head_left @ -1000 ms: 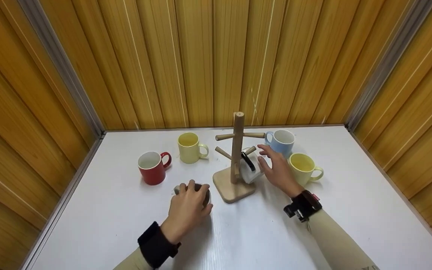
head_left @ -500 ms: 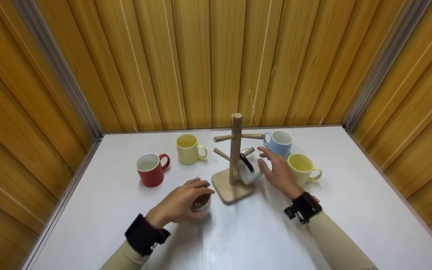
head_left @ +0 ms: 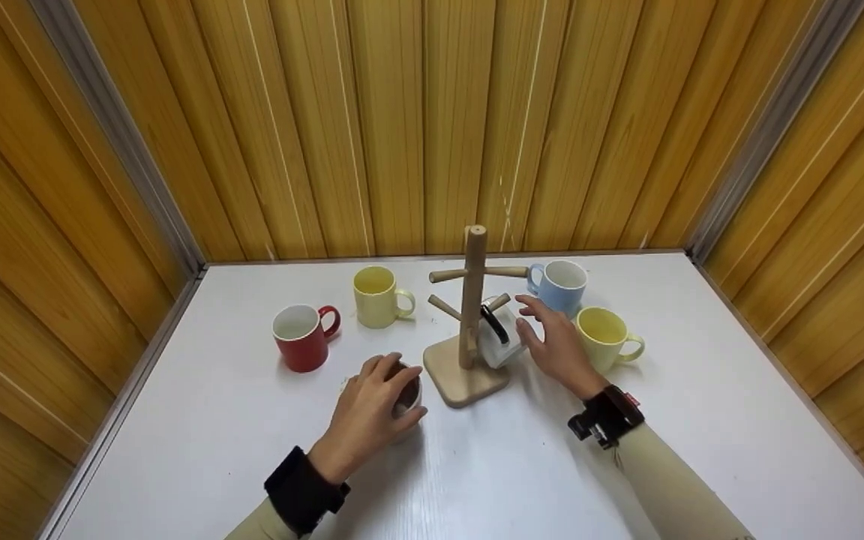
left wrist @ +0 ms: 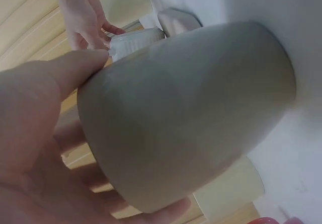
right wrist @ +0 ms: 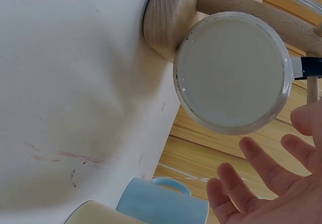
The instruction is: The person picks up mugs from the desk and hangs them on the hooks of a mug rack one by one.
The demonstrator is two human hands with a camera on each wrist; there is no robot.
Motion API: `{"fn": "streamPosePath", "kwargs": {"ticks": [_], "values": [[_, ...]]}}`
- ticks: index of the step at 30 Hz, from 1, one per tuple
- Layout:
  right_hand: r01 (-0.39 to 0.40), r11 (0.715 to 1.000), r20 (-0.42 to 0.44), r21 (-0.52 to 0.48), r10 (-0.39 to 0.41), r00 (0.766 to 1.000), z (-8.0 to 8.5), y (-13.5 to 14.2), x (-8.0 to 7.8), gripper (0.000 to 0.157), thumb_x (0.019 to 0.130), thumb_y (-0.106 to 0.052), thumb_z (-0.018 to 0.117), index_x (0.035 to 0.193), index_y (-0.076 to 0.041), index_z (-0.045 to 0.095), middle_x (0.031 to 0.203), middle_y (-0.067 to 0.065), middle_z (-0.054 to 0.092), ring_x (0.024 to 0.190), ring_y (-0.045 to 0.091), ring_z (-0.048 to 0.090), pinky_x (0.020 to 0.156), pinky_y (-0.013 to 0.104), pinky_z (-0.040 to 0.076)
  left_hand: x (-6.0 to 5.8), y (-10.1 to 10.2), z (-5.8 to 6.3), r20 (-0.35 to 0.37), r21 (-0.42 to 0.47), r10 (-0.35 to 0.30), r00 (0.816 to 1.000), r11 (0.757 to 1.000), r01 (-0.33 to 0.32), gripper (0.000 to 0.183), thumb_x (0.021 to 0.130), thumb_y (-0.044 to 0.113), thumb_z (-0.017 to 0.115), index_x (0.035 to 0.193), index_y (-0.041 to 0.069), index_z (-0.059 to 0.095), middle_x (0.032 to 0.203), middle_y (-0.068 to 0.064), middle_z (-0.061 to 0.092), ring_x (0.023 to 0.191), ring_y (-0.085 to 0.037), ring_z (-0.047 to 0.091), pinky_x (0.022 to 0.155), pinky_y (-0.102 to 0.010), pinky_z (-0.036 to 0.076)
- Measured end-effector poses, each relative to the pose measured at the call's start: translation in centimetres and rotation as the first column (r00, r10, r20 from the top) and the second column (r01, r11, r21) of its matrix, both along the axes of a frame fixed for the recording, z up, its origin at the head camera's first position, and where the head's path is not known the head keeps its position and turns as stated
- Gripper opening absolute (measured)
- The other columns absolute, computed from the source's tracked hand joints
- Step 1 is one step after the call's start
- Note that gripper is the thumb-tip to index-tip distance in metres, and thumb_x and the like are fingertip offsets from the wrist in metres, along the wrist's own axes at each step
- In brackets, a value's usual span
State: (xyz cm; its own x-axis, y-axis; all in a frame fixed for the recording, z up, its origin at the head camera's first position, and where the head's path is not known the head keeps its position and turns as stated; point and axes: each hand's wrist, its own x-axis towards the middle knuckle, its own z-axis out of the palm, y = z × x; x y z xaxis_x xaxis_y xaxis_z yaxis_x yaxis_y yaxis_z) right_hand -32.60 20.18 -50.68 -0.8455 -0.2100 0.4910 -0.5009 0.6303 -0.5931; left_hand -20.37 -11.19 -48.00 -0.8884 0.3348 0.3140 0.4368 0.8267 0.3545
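My left hand (head_left: 364, 412) comes over a pale mug with a dark brown inside (head_left: 406, 394), its thumb and fingers spread around the rim. In the left wrist view this mug (left wrist: 186, 113) fills the middle, its base toward the tabletop; its handle is hidden. A white mug with a black handle (head_left: 501, 351) hangs tilted on a low peg of the wooden mug tree (head_left: 475, 285). Beside it is my right hand (head_left: 561, 349), fingers loosely bent and holding nothing. The right wrist view shows the hanging mug's round base (right wrist: 231, 73) just off the fingertips.
A red mug (head_left: 304, 345) and a yellow mug (head_left: 376, 304) stand upright on the left of the white table (head_left: 199, 450). Behind my right hand stand a light blue mug (head_left: 563, 289) and another yellow mug (head_left: 603, 334). Wood-patterned walls (head_left: 394, 127) enclose the table.
My left hand has turned about the brown-lined mug, its wrist swinging left and lower, then partly back. The mug stays near the same spot. My right hand and the hanging mug have not moved.
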Motion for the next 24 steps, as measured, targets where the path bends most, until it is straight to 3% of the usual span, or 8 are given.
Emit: {"fn": "streamPosePath", "kwargs": {"ticks": [3, 7, 12, 24], "values": [[-0.005, 1.0, -0.011, -0.005, 0.005, 1.0, 0.0, 0.1, -0.1, 0.038, 0.101, -0.01, 0.065, 0.138, -0.006, 0.06, 0.119, 0.021, 0.072, 0.116, 0.045, 0.061, 0.101, 0.06, 0.044, 0.2, 0.2, 0.2, 0.035, -0.012, 0.065, 0.997, 0.998, -0.064, 0.06, 0.084, 0.043, 0.084, 0.134, 0.015, 0.067, 0.137, -0.022, 0.057, 0.118, -0.043, 0.055, 0.083, -0.058, 0.057], [-0.016, 1.0, -0.035, -0.007, 0.016, 0.999, 0.0, 0.2, -0.2, 0.039, 0.1, -0.009, 0.065, 0.138, -0.005, 0.06, 0.118, 0.021, 0.072, 0.116, 0.045, 0.063, 0.102, 0.06, 0.044, 0.1, 0.3, 0.7, 0.082, -0.027, 0.103, 0.991, 0.994, -0.102, 0.065, 0.082, 0.046, 0.085, 0.137, 0.015, 0.066, 0.13, -0.025, 0.057, 0.106, -0.043, 0.059, 0.076, -0.055, 0.059], [-0.027, 1.0, -0.038, -0.006, 0.027, 0.999, 0.1, 0.3, -0.4, 0.039, 0.099, -0.008, 0.066, 0.138, -0.005, 0.06, 0.118, 0.021, 0.072, 0.116, 0.043, 0.063, 0.103, 0.059, 0.044, -0.1, 0.0, 0.9, 0.092, -0.006, 0.105, 0.99, 0.994, -0.105, 0.064, 0.08, 0.044, 0.086, 0.135, 0.016, 0.066, 0.123, -0.024, 0.058, 0.098, -0.04, 0.061, 0.073, -0.052, 0.058], [-0.023, 1.0, -0.026, -0.019, 0.023, 0.999, 0.0, 0.5, 0.3, 0.04, 0.098, -0.005, 0.067, 0.137, -0.004, 0.061, 0.118, 0.021, 0.072, 0.116, 0.043, 0.063, 0.102, 0.059, 0.043, 0.0, -0.9, 0.1, 0.029, 0.061, 0.067, 0.997, 0.996, -0.068, 0.062, 0.081, 0.041, 0.083, 0.136, 0.019, 0.064, 0.127, -0.021, 0.061, 0.101, -0.033, 0.059, 0.073, -0.05, 0.059]]}}
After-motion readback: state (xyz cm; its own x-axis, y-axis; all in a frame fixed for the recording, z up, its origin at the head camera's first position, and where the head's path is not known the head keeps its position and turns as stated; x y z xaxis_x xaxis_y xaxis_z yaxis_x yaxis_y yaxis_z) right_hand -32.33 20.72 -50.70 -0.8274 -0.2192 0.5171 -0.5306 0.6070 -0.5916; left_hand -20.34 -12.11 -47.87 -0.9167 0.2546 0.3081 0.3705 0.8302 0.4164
